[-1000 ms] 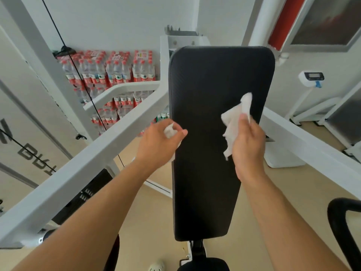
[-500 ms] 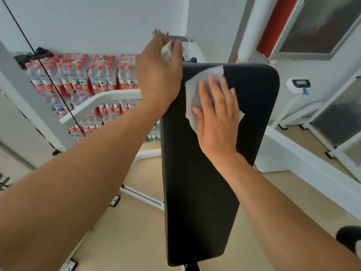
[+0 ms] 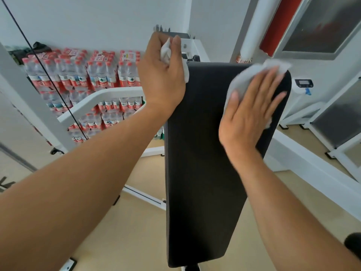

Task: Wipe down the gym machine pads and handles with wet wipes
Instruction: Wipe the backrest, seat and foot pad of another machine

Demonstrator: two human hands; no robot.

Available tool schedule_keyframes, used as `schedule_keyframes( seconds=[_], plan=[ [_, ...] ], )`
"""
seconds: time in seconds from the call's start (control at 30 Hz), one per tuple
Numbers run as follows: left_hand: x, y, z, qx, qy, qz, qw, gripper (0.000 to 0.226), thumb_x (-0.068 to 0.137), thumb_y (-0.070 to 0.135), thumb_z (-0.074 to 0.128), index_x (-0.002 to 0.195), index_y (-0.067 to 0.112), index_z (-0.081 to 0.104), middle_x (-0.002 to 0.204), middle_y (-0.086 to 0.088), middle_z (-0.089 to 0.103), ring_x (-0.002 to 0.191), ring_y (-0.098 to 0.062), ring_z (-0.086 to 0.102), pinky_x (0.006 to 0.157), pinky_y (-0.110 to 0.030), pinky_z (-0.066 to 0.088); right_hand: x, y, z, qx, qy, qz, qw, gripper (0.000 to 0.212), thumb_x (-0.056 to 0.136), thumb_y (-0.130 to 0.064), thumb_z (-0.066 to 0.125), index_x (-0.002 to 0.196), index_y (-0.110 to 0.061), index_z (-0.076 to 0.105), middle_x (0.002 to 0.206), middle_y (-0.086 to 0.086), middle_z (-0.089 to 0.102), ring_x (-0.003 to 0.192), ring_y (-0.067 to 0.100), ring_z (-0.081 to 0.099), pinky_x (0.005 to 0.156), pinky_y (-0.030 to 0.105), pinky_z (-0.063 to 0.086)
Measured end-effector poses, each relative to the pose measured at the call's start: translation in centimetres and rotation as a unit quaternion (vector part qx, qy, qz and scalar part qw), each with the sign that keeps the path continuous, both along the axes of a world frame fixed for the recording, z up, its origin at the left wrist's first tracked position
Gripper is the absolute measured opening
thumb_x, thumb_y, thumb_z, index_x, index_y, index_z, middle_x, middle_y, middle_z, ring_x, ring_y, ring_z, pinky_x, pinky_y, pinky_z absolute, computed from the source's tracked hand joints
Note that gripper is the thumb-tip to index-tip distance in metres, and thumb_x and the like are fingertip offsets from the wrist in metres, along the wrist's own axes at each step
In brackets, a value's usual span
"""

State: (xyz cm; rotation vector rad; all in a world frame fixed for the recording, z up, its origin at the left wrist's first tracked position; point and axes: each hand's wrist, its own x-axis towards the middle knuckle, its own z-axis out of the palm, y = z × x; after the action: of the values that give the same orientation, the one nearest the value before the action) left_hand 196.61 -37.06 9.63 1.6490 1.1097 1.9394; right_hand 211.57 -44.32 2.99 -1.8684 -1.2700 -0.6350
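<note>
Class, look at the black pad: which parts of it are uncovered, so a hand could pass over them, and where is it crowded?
The black pad is bare from below both wrists down to its bottom edge, and in a strip between the hands. The top is crowded: the left hand grips a crumpled wipe at the upper left corner, and the right hand presses a spread wipe flat on the upper right.

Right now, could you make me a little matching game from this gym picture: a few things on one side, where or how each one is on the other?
Things:
1. left hand
2. right hand
3. black pad
4. water bottles

States:
A. stacked in packs by the far wall
B. pressed flat on a wipe near the pad's top right corner
C. holds a crumpled wipe at the pad's top left corner
D. long, dark, between the two arms

Pairs: 1-C, 2-B, 3-D, 4-A
</note>
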Motion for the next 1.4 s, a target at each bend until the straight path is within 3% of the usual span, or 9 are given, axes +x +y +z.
schedule_keyframes(
  seconds=[0.13,0.23,0.33,0.57,0.7,0.8,1.07,1.27,1.4],
  plan=[
    [-0.2,0.0,0.0,0.011,-0.020,-0.013,1.000,0.022,0.103,0.020,0.054,0.083,0.014,0.049,0.066,0.013,0.046,0.060,0.000,0.046,0.059,-0.012,0.036,-4.1,1.9,3.1,0.002,-0.078,0.068,0.995,0.068,0.109,-0.045,0.013,0.160,0.000,0.012,0.168,0.021,0.013,0.156,0.038,0.011,0.126,0.052,-0.001],
    [-0.1,0.2,-0.1,0.010,-0.031,-0.006,0.999,0.022,0.102,0.017,0.055,0.082,0.012,0.049,0.067,0.012,0.046,0.062,0.000,0.046,0.060,-0.014,0.036,-7.5,-0.1,-2.4,-0.056,-0.158,0.146,0.975,0.066,0.110,-0.043,0.015,0.158,-0.008,-0.013,0.171,0.011,-0.004,0.158,0.029,-0.002,0.127,0.047,-0.004],
    [-0.1,0.0,-0.1,0.015,-0.024,-0.005,1.000,0.018,0.102,0.017,0.055,0.086,0.013,0.049,0.070,0.015,0.047,0.067,0.005,0.051,0.064,-0.008,0.037,-6.6,-2.3,-7.8,-0.082,-0.181,0.164,0.966,0.071,0.109,-0.046,0.022,0.160,-0.012,-0.015,0.169,0.006,-0.017,0.157,0.023,-0.013,0.128,0.045,-0.003],
    [0.0,-0.2,0.0,-0.002,-0.030,-0.004,1.000,0.018,0.103,0.020,0.054,0.087,0.014,0.047,0.072,0.016,0.047,0.069,0.006,0.050,0.066,-0.009,0.039,0.3,0.4,1.2,-0.014,-0.021,0.014,1.000,0.070,0.109,-0.048,0.010,0.161,-0.001,0.005,0.169,0.022,0.006,0.158,0.035,0.003,0.127,0.055,0.001],
    [0.0,-0.4,0.0,-0.005,-0.027,-0.002,1.000,0.017,0.103,0.020,0.053,0.088,0.015,0.047,0.073,0.015,0.047,0.069,0.007,0.050,0.066,-0.009,0.040,0.6,2.0,4.5,0.011,-0.096,0.000,0.995,0.063,0.111,-0.042,0.013,0.162,-0.005,0.018,0.168,0.022,0.014,0.156,0.042,0.011,0.125,0.053,-0.001],
    [0.0,-0.3,0.0,0.007,-0.030,0.001,1.000,0.020,0.103,0.018,0.053,0.085,0.021,0.045,0.072,0.014,0.046,0.068,0.006,0.049,0.066,-0.009,0.039,-0.6,1.7,3.3,0.025,-0.082,0.088,0.992,0.060,0.111,-0.038,0.016,0.159,-0.004,0.028,0.167,0.017,0.025,0.156,0.035,0.017,0.128,0.048,0.005],
    [0.0,0.0,-0.1,0.016,-0.040,0.007,0.999,0.021,0.104,0.018,0.050,0.084,0.018,0.043,0.073,0.011,0.047,0.069,-0.002,0.050,0.065,-0.014,0.040,-2.2,-0.1,-0.6,-0.069,-0.209,0.167,0.961,0.064,0.110,-0.042,0.024,0.161,-0.008,0.005,0.170,0.014,0.016,0.157,0.027,0.009,0.128,0.043,0.002],
    [0.0,-0.2,-0.2,0.003,-0.026,0.008,1.000,0.015,0.103,0.023,0.049,0.092,0.014,0.046,0.077,0.013,0.048,0.071,0.005,0.051,0.068,-0.011,0.042,3.0,2.0,3.6,0.036,-0.054,0.078,0.995,0.060,0.110,-0.047,0.017,0.153,-0.015,0.044,0.160,0.006,0.042,0.154,0.026,0.026,0.128,0.046,0.013],
    [0.1,-0.3,-0.1,0.001,-0.025,0.018,1.000,0.015,0.103,0.022,0.050,0.090,0.018,0.046,0.075,0.014,0.048,0.069,0.004,0.051,0.066,-0.012,0.043,0.5,0.7,-0.4,0.076,0.047,0.013,0.996,0.059,0.111,-0.037,0.023,0.159,-0.003,0.024,0.167,0.018,0.022,0.156,0.036,0.015,0.128,0.052,0.012]
  ],
)
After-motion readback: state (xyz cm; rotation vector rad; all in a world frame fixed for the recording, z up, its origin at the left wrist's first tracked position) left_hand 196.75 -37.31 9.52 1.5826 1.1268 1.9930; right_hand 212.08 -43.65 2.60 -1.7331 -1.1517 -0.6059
